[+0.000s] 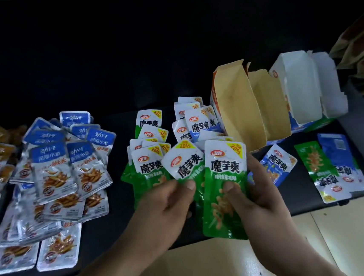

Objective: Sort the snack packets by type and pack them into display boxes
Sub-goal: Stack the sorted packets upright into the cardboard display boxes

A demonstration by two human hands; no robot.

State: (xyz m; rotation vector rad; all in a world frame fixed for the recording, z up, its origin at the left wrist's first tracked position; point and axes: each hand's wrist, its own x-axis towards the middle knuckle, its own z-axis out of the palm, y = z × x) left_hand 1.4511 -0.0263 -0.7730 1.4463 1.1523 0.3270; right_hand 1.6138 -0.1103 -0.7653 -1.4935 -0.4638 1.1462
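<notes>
Green packets [146,163] lie fanned on the middle of the dark table [297,195], and more of them are in my hands. My right hand [258,197] grips a stack [224,191] of them upright, thumb pressed on the front face and fingers curled behind. My left hand [169,203] pinches 1 tilted packet [184,165] between thumb and fingers, its edge touching the stack. The display boxes [238,112] stand open at the far right. The foil looks slick, so I judge the stack could fan out and slide from my grip if I add the tilted one crooked. A blue packet [278,164] lies just beside my right hand, and I could sweep it into the wrong box.
</notes>
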